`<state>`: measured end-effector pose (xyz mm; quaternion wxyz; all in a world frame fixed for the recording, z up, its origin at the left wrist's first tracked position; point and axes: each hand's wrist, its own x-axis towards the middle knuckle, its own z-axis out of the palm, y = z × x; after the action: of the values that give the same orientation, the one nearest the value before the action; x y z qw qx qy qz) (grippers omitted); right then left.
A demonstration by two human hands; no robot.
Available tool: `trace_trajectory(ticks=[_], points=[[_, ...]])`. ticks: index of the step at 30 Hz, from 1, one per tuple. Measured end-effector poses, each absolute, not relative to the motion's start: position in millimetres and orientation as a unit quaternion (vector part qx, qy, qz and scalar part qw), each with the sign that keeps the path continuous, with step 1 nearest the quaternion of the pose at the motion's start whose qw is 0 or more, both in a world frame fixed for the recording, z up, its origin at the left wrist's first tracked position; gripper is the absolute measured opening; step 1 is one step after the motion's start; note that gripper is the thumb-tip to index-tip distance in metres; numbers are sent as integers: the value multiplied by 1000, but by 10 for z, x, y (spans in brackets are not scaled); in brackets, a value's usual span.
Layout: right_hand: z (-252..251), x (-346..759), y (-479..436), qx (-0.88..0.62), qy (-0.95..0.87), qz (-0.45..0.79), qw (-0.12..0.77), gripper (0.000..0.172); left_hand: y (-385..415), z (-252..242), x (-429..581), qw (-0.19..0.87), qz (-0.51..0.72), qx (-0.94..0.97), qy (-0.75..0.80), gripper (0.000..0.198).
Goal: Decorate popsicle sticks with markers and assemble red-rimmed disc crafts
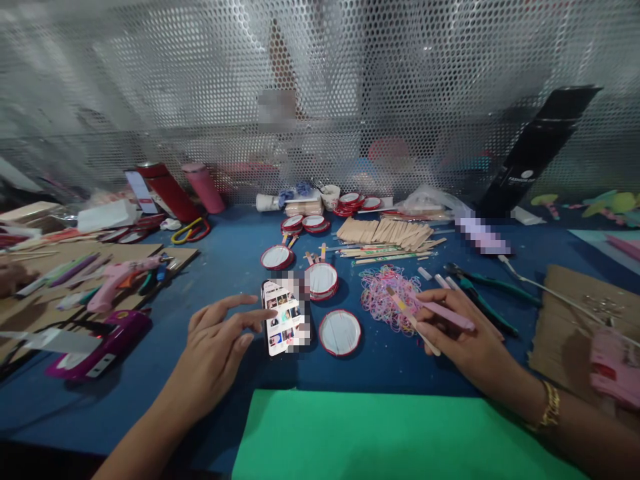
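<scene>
My left hand (220, 337) is open, its fingers stretched over a smartphone (274, 330) that lies on the blue table. One fingertip is on or just above the lit screen, which shows a grid of small pictures. My right hand (460, 327) grips a flat wooden craft stick (407, 312), coloured pink and yellow along part of its length, together with a pink marker (450, 316). Beneath that stick lies a heap of colourful rubber bands (377, 293). Between phone and heap sits a round white lid with a red rim (340, 332); stacked lids (321, 280) are behind it.
A green sheet (390, 433) covers the table's front. Bare craft sticks (385, 231) and more lids lie farther back. Pliers (493, 287) are at the right, beside cardboard (565, 320) and a glue gun (613, 363). Another glue gun (107, 287) and a purple device (115, 343) lie left.
</scene>
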<state>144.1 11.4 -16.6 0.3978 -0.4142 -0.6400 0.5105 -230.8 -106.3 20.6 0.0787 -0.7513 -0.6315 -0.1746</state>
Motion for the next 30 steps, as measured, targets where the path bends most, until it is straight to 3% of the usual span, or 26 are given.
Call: trace_trajectory(ticks=[30], points=[[-137, 1426, 108, -413, -641, 506, 403, 44, -955, 236, -2277, 76, -129, -736, -660, 38]])
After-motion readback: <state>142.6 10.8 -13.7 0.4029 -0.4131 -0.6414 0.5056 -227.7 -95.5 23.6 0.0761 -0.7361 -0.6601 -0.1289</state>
